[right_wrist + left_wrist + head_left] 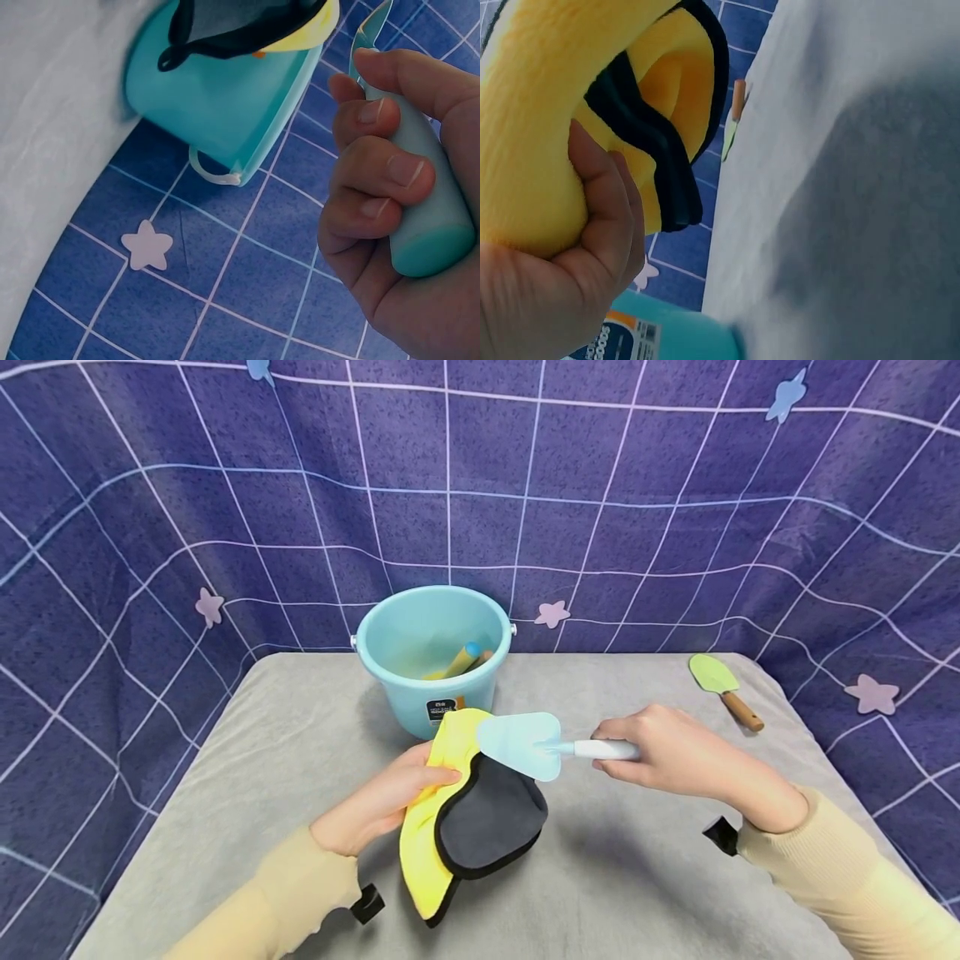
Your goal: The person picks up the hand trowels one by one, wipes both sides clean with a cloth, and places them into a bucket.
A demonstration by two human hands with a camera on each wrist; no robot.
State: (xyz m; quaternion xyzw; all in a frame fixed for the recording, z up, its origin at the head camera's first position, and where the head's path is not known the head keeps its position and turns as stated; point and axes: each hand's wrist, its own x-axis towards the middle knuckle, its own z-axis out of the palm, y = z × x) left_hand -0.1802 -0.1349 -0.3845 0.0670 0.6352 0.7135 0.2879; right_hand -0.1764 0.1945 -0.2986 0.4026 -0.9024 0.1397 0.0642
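My left hand [401, 793] grips a folded cloth [491, 818], yellow and fleecy on one side, dark grey on the other, with black edging. The left wrist view shows the thumb and fingers curled round the yellow cloth [532, 135]. In my right hand [663, 747] is a small trowel with a pale blue blade [521, 743] and a whitish handle [607, 749]. My fingers wrap that handle [427, 187] in the right wrist view. The blade overlaps the cloth's upper edge in the head view; I cannot tell whether they touch.
Behind the cloth stands a light blue bucket [405, 697] holding a yellow, blue-ended handle [461, 660] and other partly hidden items. A green trowel [716, 675] with a brown handle lies at the back right of the grey-covered table [300, 718]. Blue gridded fabric [480, 460] hangs behind.
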